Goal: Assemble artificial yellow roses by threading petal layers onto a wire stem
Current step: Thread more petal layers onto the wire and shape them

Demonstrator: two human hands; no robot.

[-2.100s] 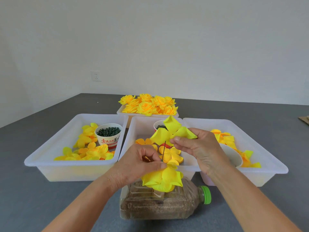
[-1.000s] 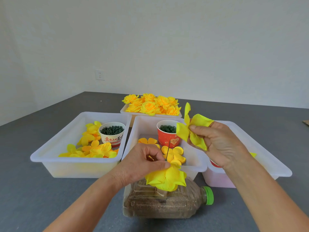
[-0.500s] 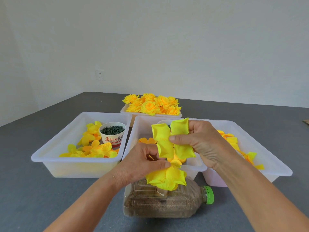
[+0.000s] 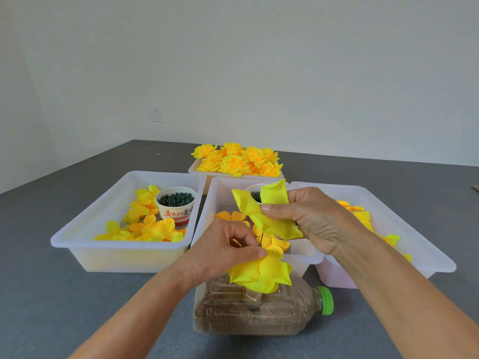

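Yellow fabric is pinched between thumb and fingers of the right hand (image 4: 315, 218): a flat petal layer (image 4: 264, 212), held spread just above the tip of the thin wire (image 4: 261, 239). Half a second earlier the layer was held slightly higher and squarer to the camera; a second earlier it was off to the right, clear of the wire. It has since been brought over the wire and lowered, so the threading step is judged to be about to begin. Whether the wire has already entered the layer's centre hole cannot be told, as the fabric hides the tip.

Below, the left hand (image 4: 225, 251) is closed in a pinch, thumb against forefinger, around the wire at the top of the part-built bloom (image 4: 260, 274), whose petals hang down under the fingers. That grip is unchanged from the earlier pictures. The bloom hangs just over a lying plastic bottle (image 4: 259, 312) filled with brown grain and capped in green.

Further out, three white trays are set side by side: the left tray (image 4: 77, 237) holding loose petals and a paper cup (image 4: 176, 208) of green parts, the middle tray (image 4: 305, 255) behind the hands, the right tray (image 4: 414, 244) beyond the right wrist. Finished roses (image 4: 236, 160) are heaped in a farther tray.
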